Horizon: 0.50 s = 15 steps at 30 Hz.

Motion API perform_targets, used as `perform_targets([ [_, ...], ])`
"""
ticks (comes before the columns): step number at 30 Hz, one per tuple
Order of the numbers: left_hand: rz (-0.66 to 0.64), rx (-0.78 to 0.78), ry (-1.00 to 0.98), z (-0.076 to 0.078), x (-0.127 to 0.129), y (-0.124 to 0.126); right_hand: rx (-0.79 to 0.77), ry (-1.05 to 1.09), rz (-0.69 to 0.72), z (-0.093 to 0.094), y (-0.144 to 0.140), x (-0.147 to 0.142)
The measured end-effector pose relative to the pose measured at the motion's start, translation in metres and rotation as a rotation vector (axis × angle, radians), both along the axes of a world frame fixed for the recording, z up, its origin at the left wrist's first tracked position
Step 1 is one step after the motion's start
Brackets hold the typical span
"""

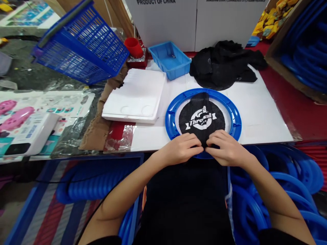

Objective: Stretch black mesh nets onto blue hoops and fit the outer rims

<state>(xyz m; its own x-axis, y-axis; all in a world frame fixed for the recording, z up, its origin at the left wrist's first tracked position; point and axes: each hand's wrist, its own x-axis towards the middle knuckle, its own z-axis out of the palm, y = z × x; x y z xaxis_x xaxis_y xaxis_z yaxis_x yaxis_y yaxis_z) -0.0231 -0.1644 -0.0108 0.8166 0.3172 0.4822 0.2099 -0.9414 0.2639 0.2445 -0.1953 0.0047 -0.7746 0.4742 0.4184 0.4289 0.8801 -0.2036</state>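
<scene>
A blue plastic ring [171,115] lies flat on the white board at the table's front edge. Inside it sits a round black mesh cloth [189,112] with a white printed logo; its far tab overlaps the ring's far side. My left hand [182,147] and my right hand [224,147] meet at the ring's near side. Both have their fingers pinched on the near edge of the mesh cloth, thumbs close together. The fingers partly cover the ring's near rim there.
Behind the ring are a heap of black mesh cloths [222,63] and a light-blue tray [176,68]. Left of it lies a white foam block [138,93], with a blue basket [84,41] beyond. More blue rings [288,190] are stacked below right; a large carton [166,23] stands behind.
</scene>
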Motion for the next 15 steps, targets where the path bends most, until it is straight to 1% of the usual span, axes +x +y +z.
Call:
perform_targets([
  [2,0.038,0.026,0.012,0.001,-0.001,-0.003,0.079,-0.070,-0.021,0.002,-0.008,-0.002],
  [3,0.050,0.017,0.015,0.003,-0.002,-0.004,0.089,-0.105,-0.039,0.003,-0.011,-0.002],
  [5,0.048,-0.051,0.011,0.007,-0.004,-0.003,0.052,-0.135,-0.077,0.006,-0.015,0.000],
  [6,0.050,-0.094,-0.004,0.009,-0.005,-0.003,0.010,-0.119,-0.087,0.007,-0.016,0.002],
  [7,0.079,-0.130,-0.033,0.011,-0.005,-0.002,-0.041,-0.084,-0.094,0.008,-0.017,0.005],
  [8,0.158,-0.153,-0.075,0.013,-0.005,-0.001,-0.098,-0.036,-0.099,0.008,-0.016,0.007],
  [9,0.291,-0.167,-0.115,0.014,-0.004,-0.001,-0.150,0.013,-0.107,0.008,-0.017,0.009],
  [11,0.633,-0.195,-0.135,0.014,0.000,0.000,-0.205,0.070,-0.151,0.007,-0.019,0.008],
  [12,0.766,-0.224,-0.098,0.014,0.002,0.002,-0.204,0.060,-0.184,0.007,-0.022,0.006],
  [13,0.832,-0.266,-0.028,0.013,0.003,0.004,-0.190,0.026,-0.213,0.008,-0.026,0.002],
  [14,0.825,-0.313,0.058,0.013,0.004,0.008,-0.171,-0.022,-0.227,0.011,-0.030,-0.002],
  [15,0.755,-0.357,0.142,0.014,0.003,0.015,-0.156,-0.078,-0.217,0.017,-0.034,-0.006],
])
